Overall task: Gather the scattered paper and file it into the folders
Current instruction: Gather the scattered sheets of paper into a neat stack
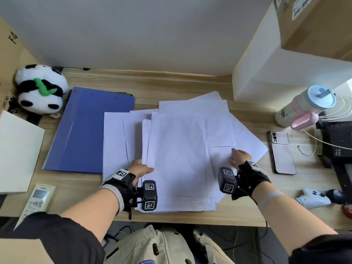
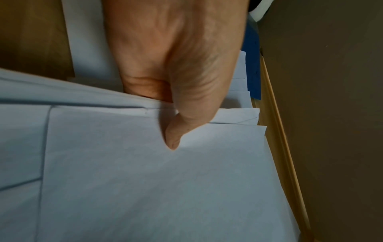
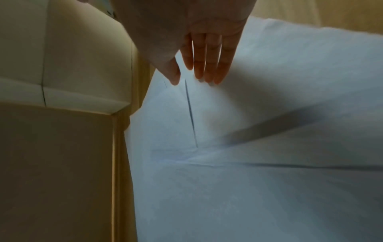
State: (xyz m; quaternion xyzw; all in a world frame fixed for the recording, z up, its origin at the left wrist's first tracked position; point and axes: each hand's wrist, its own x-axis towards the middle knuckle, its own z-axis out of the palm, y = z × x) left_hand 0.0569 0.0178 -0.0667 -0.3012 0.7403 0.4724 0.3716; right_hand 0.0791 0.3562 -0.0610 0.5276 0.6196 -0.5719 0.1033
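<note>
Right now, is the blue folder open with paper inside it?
No, the blue folder lies shut on the desk, and the white sheets are spread beside it under both hands.

My two hands on the desk, left hand (image 1: 140, 167) and right hand (image 1: 240, 156), one loose spread of white sheets (image 1: 177, 149) too overlapped to count, one blue folder (image 1: 91, 128), one plush panda (image 1: 41, 88), one phone (image 1: 282, 152), one lidded cup (image 1: 304, 105), one cardboard box (image 1: 314, 25).
</note>
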